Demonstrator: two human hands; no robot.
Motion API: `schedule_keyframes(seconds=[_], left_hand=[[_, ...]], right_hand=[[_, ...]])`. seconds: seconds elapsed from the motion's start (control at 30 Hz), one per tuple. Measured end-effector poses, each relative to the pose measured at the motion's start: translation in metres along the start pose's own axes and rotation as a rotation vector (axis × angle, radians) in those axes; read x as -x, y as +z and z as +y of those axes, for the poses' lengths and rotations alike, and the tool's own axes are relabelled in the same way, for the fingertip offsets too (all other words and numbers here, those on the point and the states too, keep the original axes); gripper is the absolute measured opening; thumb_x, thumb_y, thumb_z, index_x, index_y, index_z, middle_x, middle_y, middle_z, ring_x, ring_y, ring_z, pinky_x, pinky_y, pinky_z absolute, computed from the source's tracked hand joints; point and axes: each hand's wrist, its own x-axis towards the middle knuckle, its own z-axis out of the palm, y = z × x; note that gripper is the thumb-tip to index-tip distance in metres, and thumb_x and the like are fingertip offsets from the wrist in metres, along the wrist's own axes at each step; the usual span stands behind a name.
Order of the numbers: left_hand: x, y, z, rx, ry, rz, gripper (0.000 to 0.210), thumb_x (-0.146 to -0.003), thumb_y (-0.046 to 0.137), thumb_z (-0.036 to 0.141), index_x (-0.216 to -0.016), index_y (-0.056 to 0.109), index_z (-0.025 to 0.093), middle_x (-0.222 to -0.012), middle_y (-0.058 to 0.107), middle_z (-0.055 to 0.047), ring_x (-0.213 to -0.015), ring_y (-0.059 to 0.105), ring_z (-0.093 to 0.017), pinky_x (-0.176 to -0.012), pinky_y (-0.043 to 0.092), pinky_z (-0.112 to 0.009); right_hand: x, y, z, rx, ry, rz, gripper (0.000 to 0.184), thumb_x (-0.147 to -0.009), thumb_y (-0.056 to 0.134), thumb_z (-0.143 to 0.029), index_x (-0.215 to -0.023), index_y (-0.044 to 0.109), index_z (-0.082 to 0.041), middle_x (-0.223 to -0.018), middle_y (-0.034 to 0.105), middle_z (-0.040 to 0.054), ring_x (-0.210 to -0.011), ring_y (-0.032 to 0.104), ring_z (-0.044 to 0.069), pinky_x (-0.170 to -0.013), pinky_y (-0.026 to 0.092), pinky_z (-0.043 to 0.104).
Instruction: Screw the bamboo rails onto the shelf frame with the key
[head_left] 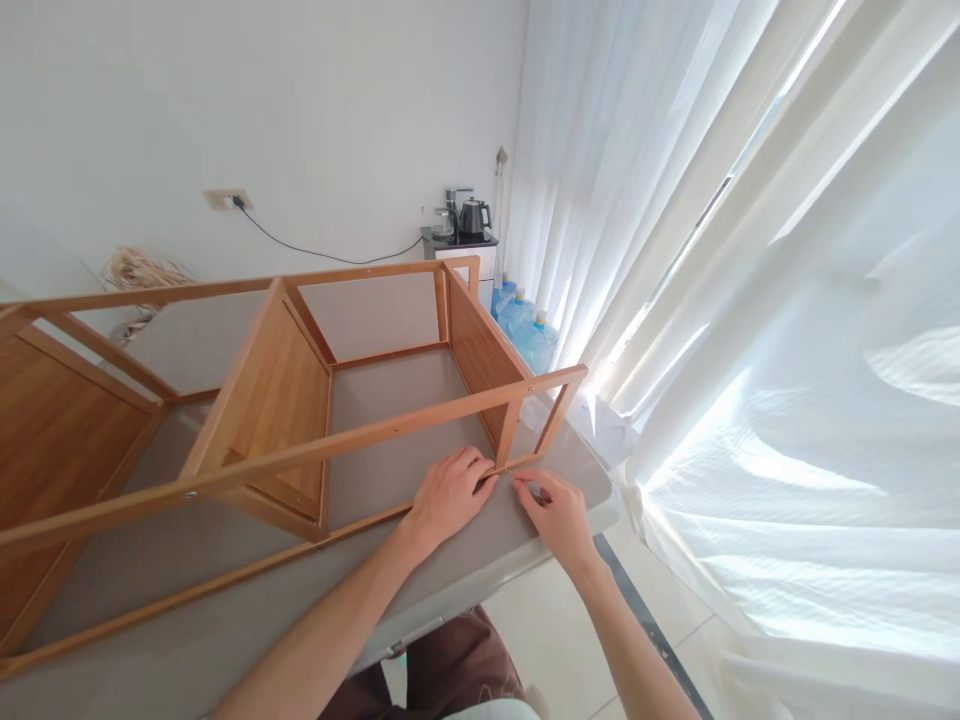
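Observation:
A brown wooden shelf (442,411) lies on its side on a grey-covered table, its panels standing upright between the long rails. My left hand (452,492) is closed on the lower rail near the shelf's right end, fingers over the wood and thumb low. Just to its right, my right hand (553,512) pinches at the same rail, thumb and forefinger together. Something tiny and thin may be at those fingertips, but it is too small to name. The fingertips of both hands are a short gap apart.
The table (480,535) has a rounded right corner. Blue water jugs (532,343) stand beyond it, near white curtains (817,330). A black kettle (475,217) sits on a small cabinet (486,260). A black cord (322,252) runs along the wall from a socket (225,200).

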Motion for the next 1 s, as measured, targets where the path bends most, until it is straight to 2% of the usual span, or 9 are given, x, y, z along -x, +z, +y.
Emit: schedule_keyframes(seconds=[0.2, 0.33, 0.43, 0.6, 0.77, 0.9, 1.0], left_hand=[[0.001, -0.005, 0.003, 0.003, 0.007, 0.005, 0.020, -0.100, 0.051, 0.030, -0.106, 0.069, 0.023, -0.102, 0.067, -0.003, -0.096, 0.063, -0.017, -0.083, 0.052, -0.030], [0.002, -0.005, 0.003, 0.019, 0.001, 0.010, 0.020, -0.100, 0.051, 0.029, -0.108, 0.069, 0.023, -0.102, 0.066, -0.003, -0.096, 0.063, -0.017, -0.085, 0.051, -0.031], [0.002, -0.003, 0.002, 0.032, -0.005, 0.011, 0.019, -0.099, 0.053, 0.028, -0.107, 0.069, 0.023, -0.101, 0.066, -0.003, -0.095, 0.062, -0.018, -0.085, 0.051, -0.032], [0.002, 0.000, 0.000, 0.062, -0.019, 0.036, 0.014, -0.097, 0.055, 0.026, -0.101, 0.069, 0.022, -0.099, 0.065, -0.003, -0.100, 0.060, -0.019, -0.088, 0.050, -0.035], [0.003, 0.004, -0.003, 0.103, -0.027, 0.067, 0.017, -0.096, 0.058, 0.028, -0.109, 0.067, 0.023, -0.111, 0.065, -0.004, -0.110, 0.058, -0.022, -0.093, 0.048, -0.039], [0.003, 0.007, -0.004, 0.124, -0.082, 0.042, 0.017, -0.097, 0.055, 0.031, -0.109, 0.065, 0.024, -0.106, 0.067, -0.005, -0.102, 0.060, -0.023, -0.088, 0.049, -0.040], [0.002, 0.007, -0.004, 0.101, -0.069, 0.051, 0.019, -0.096, 0.057, 0.032, -0.110, 0.065, 0.023, -0.106, 0.066, -0.006, -0.104, 0.059, -0.025, -0.094, 0.047, -0.043]], right_hand=[[-0.004, -0.004, 0.000, 0.073, -0.045, -0.052, 0.025, -0.090, 0.053, -0.027, -0.098, 0.077, -0.026, -0.095, 0.078, 0.0004, -0.074, 0.069, 0.015, -0.072, 0.054, 0.026], [-0.006, -0.007, 0.002, 0.092, -0.069, -0.134, 0.030, -0.095, 0.047, -0.029, -0.105, 0.075, -0.025, -0.102, 0.077, 0.0030, -0.089, 0.072, 0.020, -0.082, 0.055, 0.032], [-0.009, -0.006, 0.005, 0.117, -0.073, -0.164, 0.030, -0.097, 0.045, -0.031, -0.105, 0.073, -0.025, -0.104, 0.076, 0.0036, -0.091, 0.072, 0.021, -0.083, 0.055, 0.033], [-0.014, 0.000, 0.005, 0.196, -0.077, -0.141, 0.025, -0.098, 0.047, -0.035, -0.099, 0.071, -0.025, -0.101, 0.075, 0.0022, -0.077, 0.069, 0.017, -0.072, 0.054, 0.028], [-0.019, 0.004, 0.005, 0.228, -0.067, -0.128, 0.027, -0.096, 0.052, -0.042, -0.087, 0.070, -0.025, -0.089, 0.073, 0.0013, -0.058, 0.060, 0.013, -0.061, 0.052, 0.024], [-0.020, 0.007, 0.010, 0.247, -0.040, -0.120, 0.029, -0.092, 0.056, -0.048, -0.082, 0.070, -0.025, -0.083, 0.071, 0.0007, -0.052, 0.056, 0.012, -0.056, 0.051, 0.023], [-0.019, 0.011, 0.009, 0.252, -0.008, -0.100, 0.035, -0.091, 0.055, -0.055, -0.082, 0.070, -0.025, -0.081, 0.070, 0.0009, -0.049, 0.055, 0.011, -0.054, 0.050, 0.023]])
